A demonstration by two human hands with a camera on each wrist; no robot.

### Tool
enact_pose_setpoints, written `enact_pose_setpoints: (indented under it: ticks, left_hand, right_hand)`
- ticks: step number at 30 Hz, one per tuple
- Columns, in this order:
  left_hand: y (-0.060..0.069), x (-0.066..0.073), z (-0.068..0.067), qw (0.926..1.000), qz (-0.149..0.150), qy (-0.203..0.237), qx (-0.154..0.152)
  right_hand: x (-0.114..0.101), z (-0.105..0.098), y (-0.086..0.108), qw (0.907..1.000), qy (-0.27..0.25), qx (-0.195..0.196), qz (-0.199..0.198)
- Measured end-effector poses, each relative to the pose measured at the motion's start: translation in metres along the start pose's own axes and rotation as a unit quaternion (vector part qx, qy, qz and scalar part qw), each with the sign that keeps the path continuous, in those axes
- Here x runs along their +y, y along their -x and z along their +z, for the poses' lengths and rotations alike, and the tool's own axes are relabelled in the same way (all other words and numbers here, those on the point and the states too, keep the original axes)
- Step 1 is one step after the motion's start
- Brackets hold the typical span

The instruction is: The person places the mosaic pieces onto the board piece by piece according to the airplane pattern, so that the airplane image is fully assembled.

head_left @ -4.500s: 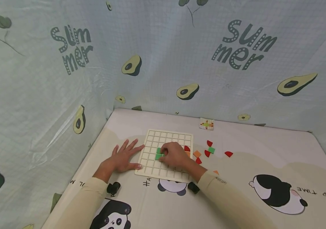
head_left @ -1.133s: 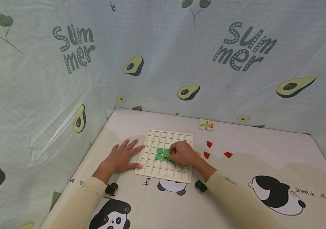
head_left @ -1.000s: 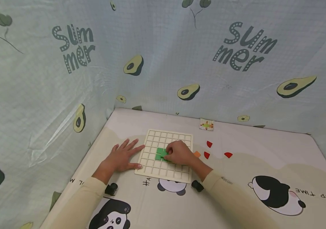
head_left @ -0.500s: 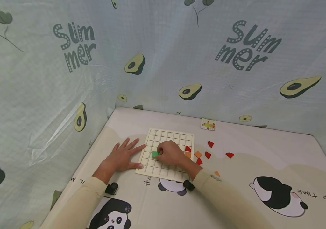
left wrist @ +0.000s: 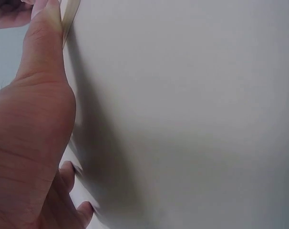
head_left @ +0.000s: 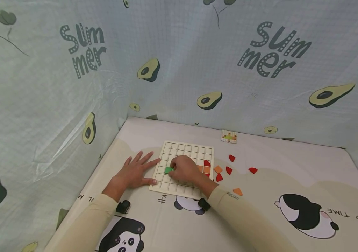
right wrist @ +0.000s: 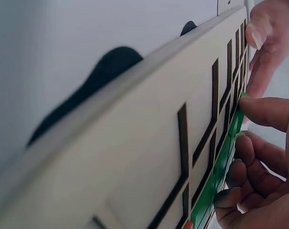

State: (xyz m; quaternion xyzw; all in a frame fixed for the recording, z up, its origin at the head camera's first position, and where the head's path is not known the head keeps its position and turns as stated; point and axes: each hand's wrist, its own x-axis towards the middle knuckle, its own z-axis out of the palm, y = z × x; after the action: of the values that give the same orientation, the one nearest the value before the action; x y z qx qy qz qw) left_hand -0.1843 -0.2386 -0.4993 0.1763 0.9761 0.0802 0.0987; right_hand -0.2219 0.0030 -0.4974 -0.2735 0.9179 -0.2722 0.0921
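The right hand (head_left: 185, 170) is over the middle of the pale gridded board (head_left: 172, 187), thumb and fingertips pinching a green tile (head_left: 168, 170). In the right wrist view, its thumb rests on the green tile (right wrist: 239, 116) at the far end of a row of green tiles (right wrist: 205, 200). The left hand (head_left: 135, 172) lies with fingers spread at the board's left edge, its thumb on the near left corner. Seen from the left wrist, the left hand (left wrist: 32, 124) touches the board's edge with its thumb. The right hand hides the board's middle in the head view.
On the board's right side are orange tiles (head_left: 207, 170) and a red quarter-round (head_left: 207, 163). Several red pieces (head_left: 252, 170) and orange pieces (head_left: 237, 191) lie to its right. A small pattern card (head_left: 229, 136) is at the back. Black devices (head_left: 123, 207) are at the wrists.
The right hand has moved left across the board, uncovering orange and red pieces at the right side and covering much of the green area. The left hand has stayed in place.
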Motion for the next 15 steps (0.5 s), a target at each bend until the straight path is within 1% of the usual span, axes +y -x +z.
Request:
enact_pose_setpoints:
  ticks: [7, 9, 12, 15]
  left_hand:
    - [-0.001, 0.000, 0.000, 1.0000, 0.000, 0.002, -0.004]
    - [-0.001, 0.000, 0.000, 1.0000, -0.001, 0.001, -0.007]
    - [-0.001, 0.002, -0.002, 0.9999, -0.004, 0.004, -0.012]
    - [-0.001, 0.002, -0.003, 0.9998, -0.008, 0.005, -0.014]
  right_hand:
    - [-0.001, -0.001, 0.002, 1.0000, -0.005, -0.002, 0.001]
    - [0.000, -0.003, 0.004, 0.9999, -0.016, -0.001, 0.001]
    - [0.005, -0.011, 0.008, 0.9992, -0.041, 0.003, -0.004]
    - [0.017, -0.025, 0.013, 0.9980, -0.062, 0.006, -0.005]
